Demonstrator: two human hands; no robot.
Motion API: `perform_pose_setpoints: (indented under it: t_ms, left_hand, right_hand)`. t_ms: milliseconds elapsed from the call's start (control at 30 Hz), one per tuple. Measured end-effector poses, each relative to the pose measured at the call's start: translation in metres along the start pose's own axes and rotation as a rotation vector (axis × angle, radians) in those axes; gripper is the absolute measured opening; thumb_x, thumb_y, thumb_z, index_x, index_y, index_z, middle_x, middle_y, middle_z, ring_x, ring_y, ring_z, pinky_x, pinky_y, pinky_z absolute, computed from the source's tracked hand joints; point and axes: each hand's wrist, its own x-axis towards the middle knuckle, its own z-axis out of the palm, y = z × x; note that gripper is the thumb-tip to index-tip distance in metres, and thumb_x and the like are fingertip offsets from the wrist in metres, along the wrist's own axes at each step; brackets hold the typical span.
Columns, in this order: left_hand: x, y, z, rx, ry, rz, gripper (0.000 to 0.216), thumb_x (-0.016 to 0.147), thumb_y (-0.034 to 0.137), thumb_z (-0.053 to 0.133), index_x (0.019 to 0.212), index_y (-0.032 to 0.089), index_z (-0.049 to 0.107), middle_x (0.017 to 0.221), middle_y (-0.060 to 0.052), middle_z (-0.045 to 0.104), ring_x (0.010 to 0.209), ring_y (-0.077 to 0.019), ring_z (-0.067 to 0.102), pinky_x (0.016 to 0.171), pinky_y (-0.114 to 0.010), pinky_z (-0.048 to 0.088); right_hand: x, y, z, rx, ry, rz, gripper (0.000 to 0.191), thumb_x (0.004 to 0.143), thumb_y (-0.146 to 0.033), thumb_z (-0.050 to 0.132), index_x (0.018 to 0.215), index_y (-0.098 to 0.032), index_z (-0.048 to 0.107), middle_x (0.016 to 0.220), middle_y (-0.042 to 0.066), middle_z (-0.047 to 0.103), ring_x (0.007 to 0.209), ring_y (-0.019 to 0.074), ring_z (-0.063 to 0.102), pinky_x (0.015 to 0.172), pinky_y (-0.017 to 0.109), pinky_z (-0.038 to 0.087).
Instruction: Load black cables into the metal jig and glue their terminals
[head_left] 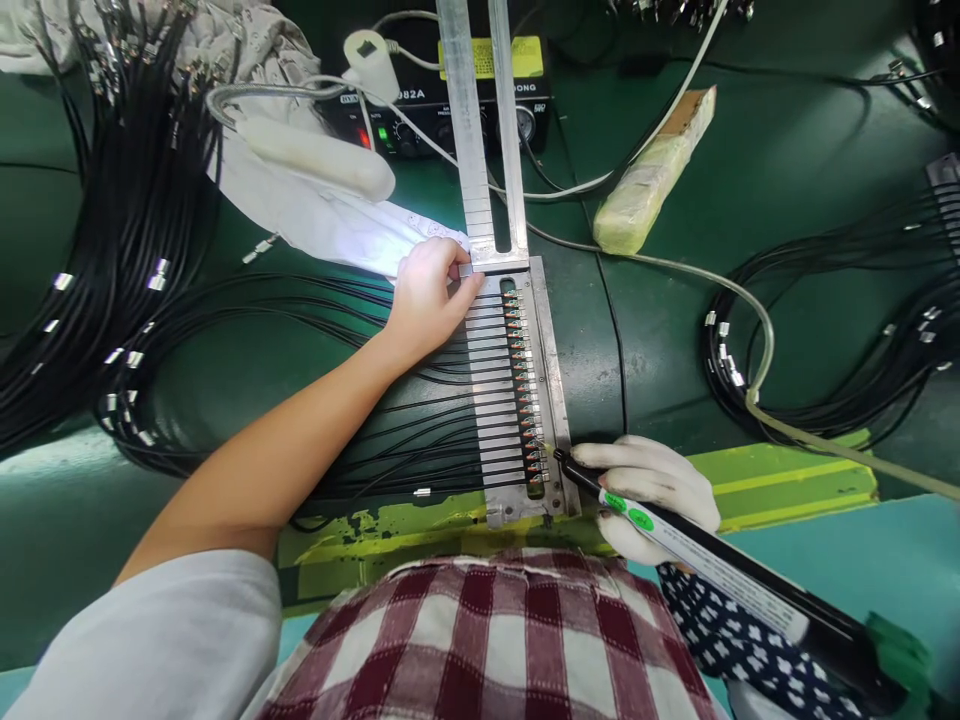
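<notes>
My bare left hand point(429, 300) rests on the upper left of a metal fixture point(555, 350), its fingertips pinched on a small metal piece at the fixture's top edge. The fixture holds a row of several black cables point(420, 420) in slots, with their terminals lined up in a slot point(523, 380). My right hand point(649, 490), in a white glove, grips a black soldering iron point(720, 570) like a pen. The iron's tip touches the lower terminals near the fixture's right side.
Large bundles of black cables point(112, 250) lie at the left, and more point(840, 350) at the right. A soldering station point(450, 100) stands at the back. A yellowish sponge block point(652, 180) and a white cloth point(322, 210) lie behind the fixture. Two metal rails point(465, 130) run away from it.
</notes>
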Motion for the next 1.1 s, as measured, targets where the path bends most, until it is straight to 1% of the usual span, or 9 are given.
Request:
perform_pose_setpoints:
  t_ms: [100,233,300,433,600,767,1000,1100]
  left_hand:
    - [0.0,-0.001,0.001,-0.009,0.008,-0.008,0.024,0.087,0.047,0.062,0.085,0.025,0.055,0.08,-0.003,0.056,0.081,-0.0226,0.056,0.08,-0.042,0.049]
    - [0.0,-0.002,0.002,-0.007,0.014,-0.012,0.026,0.087,0.049,0.062,0.084,0.025,0.055,0.079,-0.003,0.055,0.082,-0.0231,0.057,0.081,-0.042,0.049]
    - [0.0,-0.002,0.002,-0.005,0.019,-0.005,0.026,0.087,0.05,0.061,0.084,0.025,0.055,0.078,-0.003,0.055,0.081,-0.0229,0.056,0.08,-0.042,0.049]
    - [0.0,-0.002,0.002,-0.011,0.025,0.005,0.026,0.087,0.05,0.061,0.084,0.025,0.056,0.077,-0.003,0.055,0.079,-0.0225,0.056,0.078,-0.041,0.05]
    - [0.0,-0.002,0.002,0.017,0.035,0.015,0.023,0.087,0.047,0.06,0.084,0.025,0.056,0.077,-0.003,0.056,0.077,-0.0219,0.055,0.076,-0.041,0.049]
    - [0.0,-0.002,0.003,0.012,0.037,0.016,0.021,0.087,0.045,0.061,0.085,0.025,0.057,0.078,-0.003,0.056,0.077,-0.0218,0.055,0.076,-0.04,0.049]
    - [0.0,-0.003,0.003,0.003,0.039,0.011,0.016,0.085,0.04,0.063,0.085,0.025,0.058,0.078,-0.003,0.057,0.079,-0.0221,0.057,0.077,-0.04,0.05]
    - [0.0,-0.002,0.002,0.008,0.038,0.014,0.016,0.085,0.039,0.063,0.085,0.025,0.058,0.077,-0.003,0.056,0.078,-0.0218,0.056,0.076,-0.04,0.05]
  right_hand:
    - [-0.004,-0.005,-0.003,0.002,-0.012,0.022,0.013,0.078,-0.021,0.063,0.091,-0.02,0.062,0.091,0.011,0.079,0.073,0.0218,0.076,0.065,0.035,0.06]
    - [-0.012,-0.007,-0.001,0.035,-0.033,0.01,0.017,0.076,-0.02,0.065,0.093,-0.019,0.063,0.092,0.012,0.078,0.075,0.022,0.076,0.063,0.033,0.059]
    - [-0.012,-0.007,0.001,0.014,-0.038,0.021,0.018,0.074,-0.017,0.065,0.092,-0.02,0.062,0.091,0.011,0.079,0.073,0.0217,0.076,0.063,0.032,0.059]
    - [-0.006,-0.008,0.002,-0.019,-0.007,0.035,0.018,0.073,-0.015,0.062,0.09,-0.022,0.061,0.087,0.009,0.079,0.069,0.0216,0.076,0.061,0.031,0.059]
    - [-0.007,-0.007,0.002,-0.014,-0.022,0.029,0.014,0.075,-0.019,0.063,0.089,-0.021,0.061,0.087,0.01,0.079,0.071,0.0214,0.076,0.062,0.031,0.059]
    - [-0.012,-0.005,0.002,0.006,-0.034,0.054,0.015,0.076,-0.021,0.066,0.091,-0.02,0.062,0.092,0.01,0.079,0.075,0.0222,0.077,0.063,0.032,0.06]
    - [-0.005,-0.007,0.001,0.032,-0.024,0.022,0.02,0.074,-0.018,0.066,0.093,-0.021,0.062,0.09,0.011,0.079,0.072,0.0245,0.077,0.057,0.033,0.06]
    - [-0.006,-0.007,0.001,0.033,-0.043,0.029,0.022,0.072,-0.015,0.066,0.093,-0.02,0.062,0.09,0.012,0.078,0.072,0.0254,0.077,0.058,0.034,0.06]
